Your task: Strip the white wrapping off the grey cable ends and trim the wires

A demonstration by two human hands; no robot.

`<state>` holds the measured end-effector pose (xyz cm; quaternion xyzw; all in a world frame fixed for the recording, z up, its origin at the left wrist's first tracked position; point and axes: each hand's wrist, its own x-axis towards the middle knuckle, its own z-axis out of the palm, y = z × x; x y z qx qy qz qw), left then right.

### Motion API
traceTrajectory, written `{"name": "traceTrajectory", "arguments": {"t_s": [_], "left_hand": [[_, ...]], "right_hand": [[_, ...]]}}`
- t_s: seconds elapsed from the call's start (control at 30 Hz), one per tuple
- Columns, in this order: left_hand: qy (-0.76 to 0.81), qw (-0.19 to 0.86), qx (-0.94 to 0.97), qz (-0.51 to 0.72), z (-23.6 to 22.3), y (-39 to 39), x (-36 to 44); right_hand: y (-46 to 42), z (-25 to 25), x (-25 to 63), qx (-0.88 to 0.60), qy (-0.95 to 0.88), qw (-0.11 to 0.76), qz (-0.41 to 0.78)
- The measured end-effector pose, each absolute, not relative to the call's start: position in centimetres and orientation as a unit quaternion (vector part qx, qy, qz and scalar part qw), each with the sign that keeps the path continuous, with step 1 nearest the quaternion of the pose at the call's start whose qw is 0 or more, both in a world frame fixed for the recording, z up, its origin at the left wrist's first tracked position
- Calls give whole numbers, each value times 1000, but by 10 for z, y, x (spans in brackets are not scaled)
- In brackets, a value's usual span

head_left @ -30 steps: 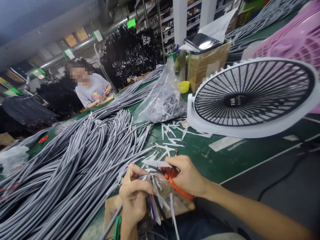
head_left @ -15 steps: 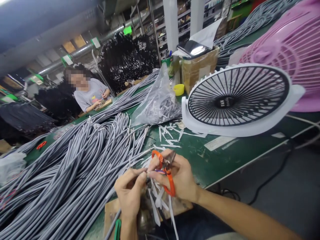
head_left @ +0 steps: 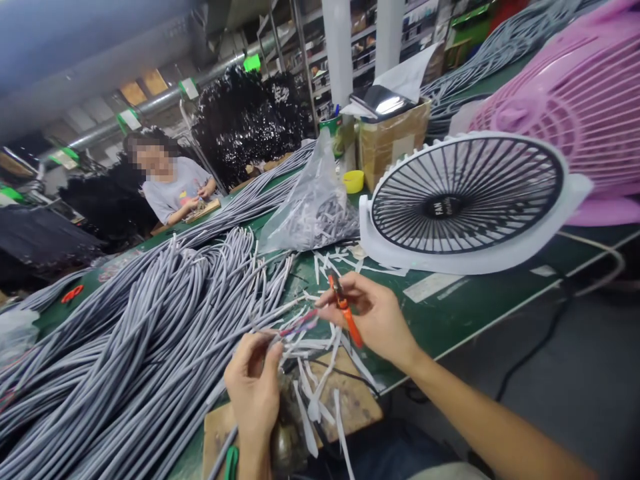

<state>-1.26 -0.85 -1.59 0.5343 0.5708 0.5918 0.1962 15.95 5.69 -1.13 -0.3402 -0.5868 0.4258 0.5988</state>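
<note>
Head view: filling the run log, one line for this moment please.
left hand: pinches grey cable | right hand: holds orange snips | bench

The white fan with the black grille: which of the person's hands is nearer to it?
Right. The right hand, holding orange-handled snips, is just below the white fan; the left hand is farther down-left, by the gray cables.

The only legible text is the word "FAN" on the black hub [head_left: 443, 207] of the white fan grille [head_left: 465, 200]; a second line beneath it is unreadable.
</note>
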Motion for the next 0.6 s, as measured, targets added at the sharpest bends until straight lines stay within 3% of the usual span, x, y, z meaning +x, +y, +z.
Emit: {"name": "traceTrajectory", "arguments": {"t_s": [0.07,0.2,0.27,0.6], "left_hand": [[579,173,536,590,-19,-8,-16],[568,202,562,566,-17,-10,-17],[556,245,557,566,-14,-11,-14],[507,385,458,620,-13,-10,-7]], "right_hand": [[63,-15,176,-411,-637,556,340],[68,-30,207,-531,-747,326,231],[68,-36,217,-521,-791,257,194],[76,-20,195,-446,-865,217,78]]}}
